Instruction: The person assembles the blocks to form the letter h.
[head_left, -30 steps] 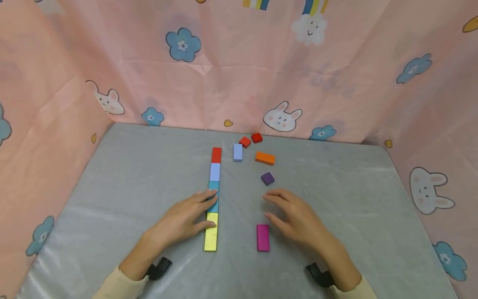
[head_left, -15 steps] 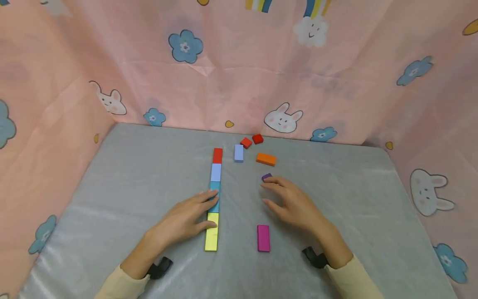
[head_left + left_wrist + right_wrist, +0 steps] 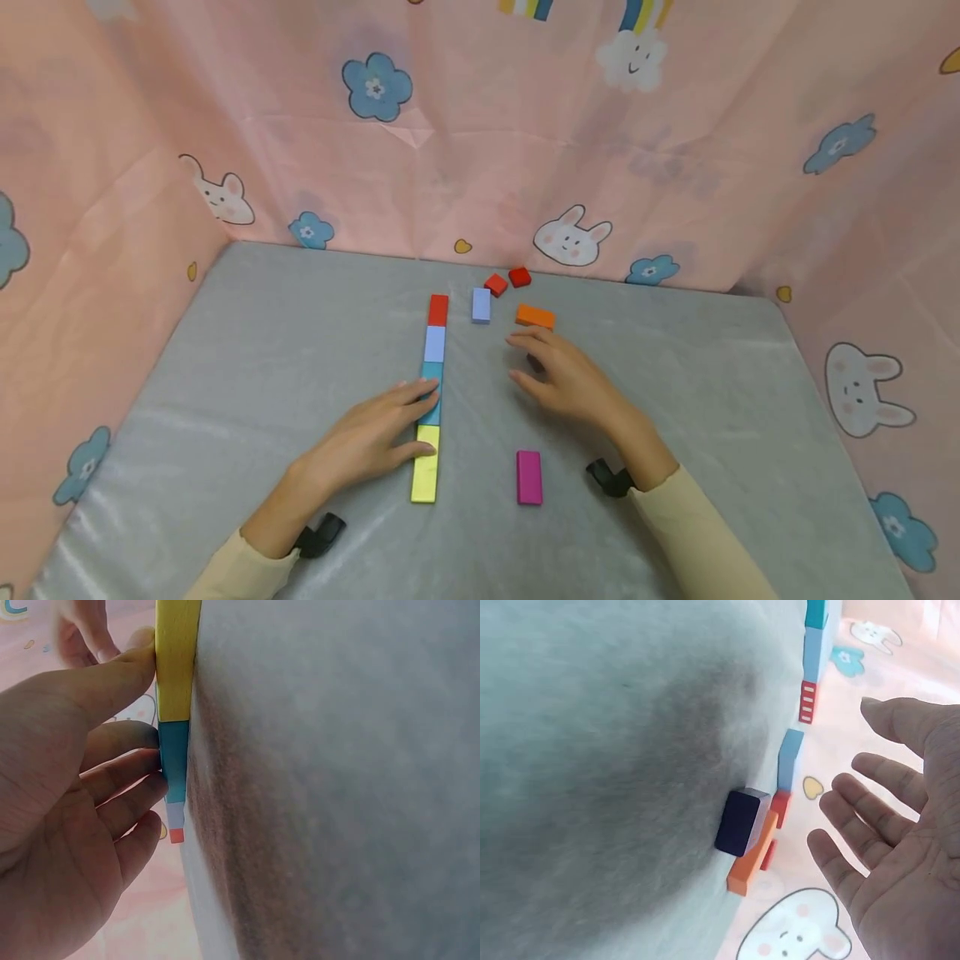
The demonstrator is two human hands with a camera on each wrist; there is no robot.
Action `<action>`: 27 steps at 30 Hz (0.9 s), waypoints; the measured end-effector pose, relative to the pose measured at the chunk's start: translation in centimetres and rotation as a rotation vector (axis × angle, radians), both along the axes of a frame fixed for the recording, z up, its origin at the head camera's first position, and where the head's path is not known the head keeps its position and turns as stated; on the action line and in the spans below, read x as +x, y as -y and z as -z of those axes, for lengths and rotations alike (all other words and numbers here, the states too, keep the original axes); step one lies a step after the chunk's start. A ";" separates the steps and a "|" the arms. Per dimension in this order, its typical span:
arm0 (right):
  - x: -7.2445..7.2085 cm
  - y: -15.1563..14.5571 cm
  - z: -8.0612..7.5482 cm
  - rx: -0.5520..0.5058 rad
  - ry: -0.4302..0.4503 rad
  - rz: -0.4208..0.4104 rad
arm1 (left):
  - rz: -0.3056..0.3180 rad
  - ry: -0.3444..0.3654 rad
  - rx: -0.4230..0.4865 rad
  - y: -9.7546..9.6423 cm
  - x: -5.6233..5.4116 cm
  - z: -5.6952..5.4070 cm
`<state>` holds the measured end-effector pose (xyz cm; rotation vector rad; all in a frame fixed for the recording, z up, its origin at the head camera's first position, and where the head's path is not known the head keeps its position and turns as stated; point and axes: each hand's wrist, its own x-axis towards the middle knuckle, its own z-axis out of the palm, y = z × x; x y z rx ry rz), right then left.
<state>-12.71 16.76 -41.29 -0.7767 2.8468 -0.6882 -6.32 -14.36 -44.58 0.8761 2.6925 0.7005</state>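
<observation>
Yellow block [image 3: 424, 479] and teal block [image 3: 175, 759] are touched by the left hand [image 3: 367, 437], fingers relaxed. Farther off, the right hand [image 3: 567, 379] — fingers apart, nothing held — has been moved forward above the purple block [image 3: 737, 823], seemingly bringing it within reach; orange block [image 3: 535, 316] lies beyond.

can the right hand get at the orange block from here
Likely yes: the right hand holds nothing, and the head view shows no block between it and the nearby orange block.
</observation>
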 end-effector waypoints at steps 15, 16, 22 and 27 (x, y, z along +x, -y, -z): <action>-3.3 2.7 0.8 0.047 0.029 0.020 | 0.015 -0.014 0.005 0.0 -0.1 -0.2; -3.5 2.8 0.8 0.046 0.030 0.018 | 0.015 -0.013 0.006 -0.1 -0.1 -0.1; -4.9 3.6 1.1 0.064 0.017 -0.003 | 0.016 -0.016 0.005 0.0 -0.1 0.0; -6.0 4.5 1.2 0.093 0.022 -0.008 | 0.017 -0.028 0.005 0.0 -0.1 0.0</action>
